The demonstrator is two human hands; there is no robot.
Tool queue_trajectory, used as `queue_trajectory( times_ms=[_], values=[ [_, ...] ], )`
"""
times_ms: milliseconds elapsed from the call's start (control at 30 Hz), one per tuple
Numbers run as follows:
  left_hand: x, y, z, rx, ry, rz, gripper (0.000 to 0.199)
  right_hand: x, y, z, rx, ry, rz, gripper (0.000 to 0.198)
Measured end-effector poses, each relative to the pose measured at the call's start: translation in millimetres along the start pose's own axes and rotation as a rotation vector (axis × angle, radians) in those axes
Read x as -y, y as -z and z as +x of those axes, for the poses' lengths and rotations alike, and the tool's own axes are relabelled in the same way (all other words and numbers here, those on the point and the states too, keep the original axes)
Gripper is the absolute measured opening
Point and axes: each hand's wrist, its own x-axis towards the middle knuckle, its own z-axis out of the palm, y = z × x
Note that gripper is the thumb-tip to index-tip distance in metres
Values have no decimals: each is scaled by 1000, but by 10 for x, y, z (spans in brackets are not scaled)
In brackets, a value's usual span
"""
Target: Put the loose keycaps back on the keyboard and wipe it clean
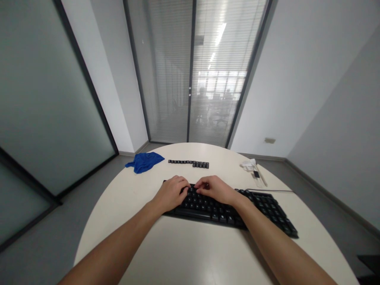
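A black keyboard (202, 206) lies at a slant across the white round table. My left hand (171, 194) rests over its left end, fingers curled over the upper rows and thumb bent in against the keys. Just to the right, my right hand (216, 190) is bent down at the top rows, thumb and fingertips drawn close together. Anything between those fingertips is too small to make out. Behind the keyboard, loose black keycaps (200, 164) stand in a line, doubled into two rows at its right end.
A blue cloth (145, 162) lies crumpled at the table's back left. At the back right are a white crumpled tissue (248, 164), a pale stick-like tool (261, 176) and a small clear-and-black item (257, 176). The keyboard's cable (271, 190) runs to the right edge.
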Motion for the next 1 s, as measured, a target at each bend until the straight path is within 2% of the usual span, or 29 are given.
queue_trajectory(
  times_ms=[300,600,800,1000],
  values=[
    [15,-19,0,31,-48,-41,22,69,-49,4,-44,30,-30,17],
    [17,-12,1,24,-71,-28,19,99,-68,10,-86,-20,-117,22],
    [19,-19,3,23,-65,-34,19,109,-98,15,-107,-43,-118,30],
    [22,-25,2,17,-76,-25,18,54,-116,30,-119,1,-114,37]
  ],
)
